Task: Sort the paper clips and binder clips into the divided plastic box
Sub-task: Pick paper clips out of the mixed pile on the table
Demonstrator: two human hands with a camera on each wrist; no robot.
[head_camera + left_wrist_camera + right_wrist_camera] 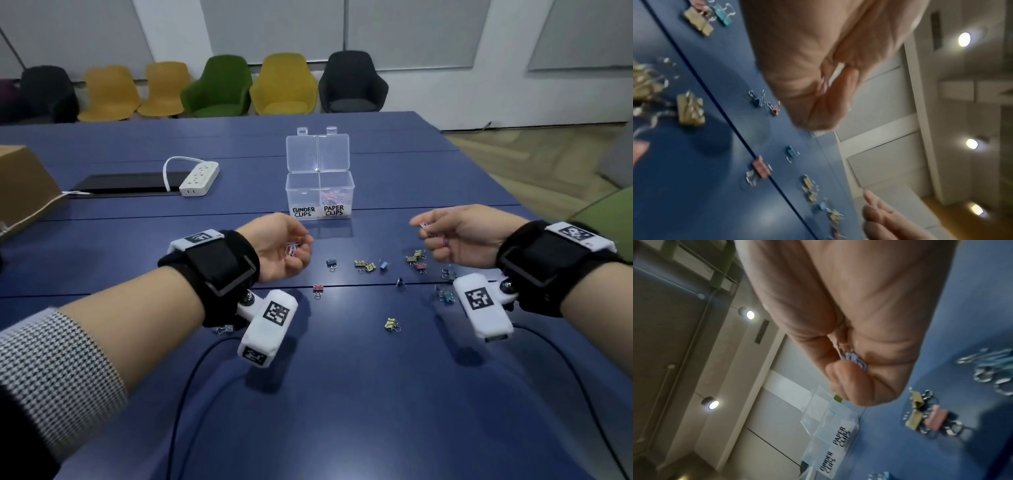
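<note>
A clear divided plastic box (320, 195) stands open on the blue table, labelled BINDER CLIPS on the left and PAPER CLIPS on the right; coloured paper clips lie in the right compartment. My left hand (291, 251) hovers left of the box, fingers curled round a small bunch of paper clips (292, 248). My right hand (431, 236) hovers to the right, pinching paper clips (424, 226) (854, 359) between thumb and fingers. Several binder clips (364, 265) lie scattered on the table between and below the hands (760, 168).
A white power strip (199, 179) and a black panel (126, 185) lie at the back left, with a cardboard box (24, 185) at the left edge. Chairs line the far wall. Two black cables run across the near table (308, 394).
</note>
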